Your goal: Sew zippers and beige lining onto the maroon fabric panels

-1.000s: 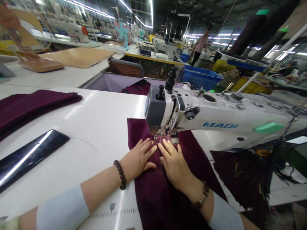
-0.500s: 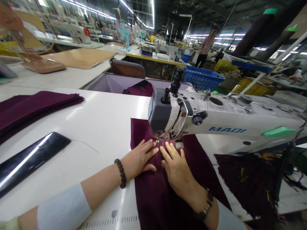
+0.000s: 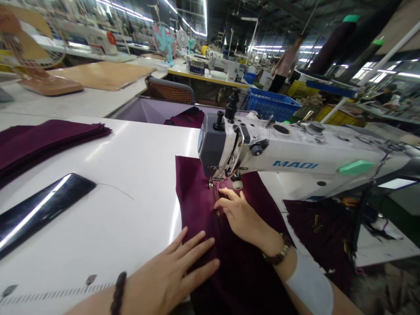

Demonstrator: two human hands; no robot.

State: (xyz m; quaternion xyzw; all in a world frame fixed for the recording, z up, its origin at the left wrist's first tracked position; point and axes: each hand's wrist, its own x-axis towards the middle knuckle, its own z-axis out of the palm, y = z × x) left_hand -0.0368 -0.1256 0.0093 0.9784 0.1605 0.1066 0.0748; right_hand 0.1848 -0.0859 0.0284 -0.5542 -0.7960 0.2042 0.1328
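Observation:
Maroon fabric [image 3: 193,192] lies under the presser foot [image 3: 211,183] of a white sewing machine [image 3: 295,153]. Along its middle runs a narrow strip with a small metal piece near my right fingers. My left hand [image 3: 170,269] rests with fingers spread across the fabric's left part, nearer to me than the foot. Just right of the strip, my right hand [image 3: 244,216] touches the cloth close to the foot, its index finger and thumb bent near the strip. Whether those fingertips pinch the strip is hard to make out.
Stacked maroon pieces [image 3: 49,140] and a glossy black object [image 3: 46,210] lie on the left tabletop. More maroon cloth [image 3: 315,232] sits at the right. Behind are a blue basket [image 3: 272,105], an orange fan [image 3: 49,85] and a standing person [image 3: 285,65].
My left hand has moved back toward me, away from the presser foot, and its fingers have spread. My right hand's fingers have bent beside the strip. The camera view has shifted slightly.

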